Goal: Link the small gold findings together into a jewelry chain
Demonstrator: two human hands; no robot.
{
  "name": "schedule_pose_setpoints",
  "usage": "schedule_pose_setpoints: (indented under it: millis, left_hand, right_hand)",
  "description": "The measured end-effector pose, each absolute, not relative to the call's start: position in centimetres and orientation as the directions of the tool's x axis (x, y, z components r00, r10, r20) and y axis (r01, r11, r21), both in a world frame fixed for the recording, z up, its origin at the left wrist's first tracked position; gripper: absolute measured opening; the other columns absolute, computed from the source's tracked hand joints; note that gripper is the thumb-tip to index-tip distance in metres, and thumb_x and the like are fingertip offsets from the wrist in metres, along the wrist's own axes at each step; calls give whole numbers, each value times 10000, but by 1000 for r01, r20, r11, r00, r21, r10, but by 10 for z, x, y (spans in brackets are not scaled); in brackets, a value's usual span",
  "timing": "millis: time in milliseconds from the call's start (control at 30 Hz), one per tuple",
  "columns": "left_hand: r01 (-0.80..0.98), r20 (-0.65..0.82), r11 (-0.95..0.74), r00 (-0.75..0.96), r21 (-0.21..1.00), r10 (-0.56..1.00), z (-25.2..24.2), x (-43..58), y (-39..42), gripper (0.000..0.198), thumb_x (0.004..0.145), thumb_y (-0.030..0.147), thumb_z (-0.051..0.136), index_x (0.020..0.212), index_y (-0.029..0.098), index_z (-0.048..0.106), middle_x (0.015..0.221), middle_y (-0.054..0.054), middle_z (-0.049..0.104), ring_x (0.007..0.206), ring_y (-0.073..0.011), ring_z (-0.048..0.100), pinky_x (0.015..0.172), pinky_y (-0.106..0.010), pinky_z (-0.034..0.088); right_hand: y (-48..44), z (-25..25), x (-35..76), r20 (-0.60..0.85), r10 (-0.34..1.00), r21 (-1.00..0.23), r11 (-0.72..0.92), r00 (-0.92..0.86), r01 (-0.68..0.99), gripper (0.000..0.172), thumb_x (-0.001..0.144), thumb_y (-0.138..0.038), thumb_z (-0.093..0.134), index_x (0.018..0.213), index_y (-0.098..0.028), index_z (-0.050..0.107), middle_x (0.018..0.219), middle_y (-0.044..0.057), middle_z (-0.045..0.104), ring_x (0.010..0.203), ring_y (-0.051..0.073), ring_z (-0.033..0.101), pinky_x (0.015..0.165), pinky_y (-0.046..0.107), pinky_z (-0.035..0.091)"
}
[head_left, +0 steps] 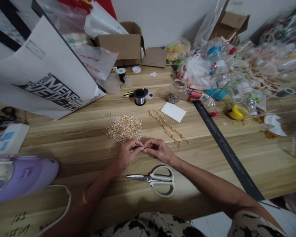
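My left hand (126,154) and my right hand (161,152) meet fingertip to fingertip over the table. Both are pinched closed, and whatever lies between the fingertips is too small to make out. Just below them a thin, faint beaded strand (138,159) shows on the wood. A heap of small gold and clear beads (125,127) lies right behind my left hand. Gold chains (171,129) stretch out behind my right hand. Nearer to me, scissors (160,179) with pale handles lie with their blades pointing left.
Behind the beads are a wire spool (139,97), a utility knife (128,94) and a black thread spool (121,75). A bead jar (177,90) and folded white paper (173,112) lie right of centre. Bags and bottles crowd the right. A purple iron (32,174) stands left.
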State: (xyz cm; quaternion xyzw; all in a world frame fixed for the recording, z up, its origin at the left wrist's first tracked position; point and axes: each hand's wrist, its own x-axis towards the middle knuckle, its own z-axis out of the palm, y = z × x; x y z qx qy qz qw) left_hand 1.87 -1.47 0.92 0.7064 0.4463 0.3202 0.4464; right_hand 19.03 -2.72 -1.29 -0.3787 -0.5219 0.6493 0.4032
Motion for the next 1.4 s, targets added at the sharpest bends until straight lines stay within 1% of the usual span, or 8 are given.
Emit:
schedule_pose_setpoints:
  millis: [200, 467, 567, 700, 867, 1167, 1267, 1400]
  left_hand:
    - [399, 79, -254, 406, 881, 910, 10, 18, -15, 81, 790, 218, 582, 757, 158, 626, 690, -11, 656, 642, -123, 602, 609, -200, 444]
    - [411, 98, -274, 401, 869, 911, 10, 20, -18, 82, 795, 229, 584, 767, 163, 624, 701, -8, 653, 655, -122, 603, 631, -202, 449]
    - [367, 74, -228, 389, 902, 918, 9, 20, -17, 78, 785, 233, 600, 773, 159, 621, 707, -7, 648, 658, -118, 599, 631, -202, 452]
    - [246, -14, -88, 383, 965, 924, 7, 20, -14, 123, 731, 256, 658, 761, 146, 611, 708, -12, 642, 662, -121, 604, 625, -207, 467]
    - [165, -94, 32, 388, 986, 917, 7, 18, -9, 190, 651, 281, 719, 703, 129, 619, 659, -19, 643, 621, -115, 592, 597, -209, 467]
    - [121, -111, 71, 369, 990, 923, 4, 17, -7, 244, 596, 323, 765, 673, 125, 644, 615, -21, 662, 559, -106, 586, 548, -203, 460]
    - [117, -122, 84, 369, 990, 921, 5, 16, -7, 231, 603, 300, 761, 691, 123, 642, 628, -24, 670, 570, -109, 598, 563, -206, 471]
    - [118, -86, 46, 366, 992, 927, 3, 15, -8, 194, 616, 263, 750, 696, 122, 642, 657, -31, 676, 605, -115, 612, 603, -215, 483]
  right_hand:
    - [-27, -11, 190, -66, 917, -982, -130, -392, -138, 262, 735, -365, 681, 780, -125, 584, 597, -43, 491, 504, 51, 382, 465, 179, 284]
    - [-25, -5, 191, -83, 903, -982, -145, -422, -118, 282, 737, -386, 674, 733, -129, 557, 549, -66, 419, 475, 44, 316, 445, 182, 233]
    - [-24, -6, 192, -72, 904, -982, -138, -421, -129, 279, 742, -385, 671, 743, -132, 552, 553, -65, 425, 478, 45, 323, 445, 179, 238]
    - [-23, -6, 193, -62, 915, -986, -118, -398, -118, 279, 740, -390, 672, 752, -137, 555, 564, -55, 465, 476, 49, 362, 443, 175, 264]
    - [-22, -5, 195, -74, 915, -989, -118, -396, -87, 274, 738, -392, 671, 745, -136, 574, 567, -47, 485, 480, 53, 385, 444, 172, 287]
    - [-22, -6, 196, -90, 911, -989, -128, -402, -69, 256, 739, -377, 671, 759, -129, 609, 564, -42, 499, 489, 56, 408, 452, 171, 309]
    - [-22, -6, 196, -108, 907, -988, -144, -408, -60, 258, 741, -376, 669, 763, -123, 623, 565, -36, 511, 490, 57, 425, 449, 168, 318]
    - [-22, -5, 196, -125, 905, -985, -163, -407, -62, 260, 741, -383, 668, 760, -127, 622, 565, -34, 519, 482, 56, 433, 443, 166, 325]
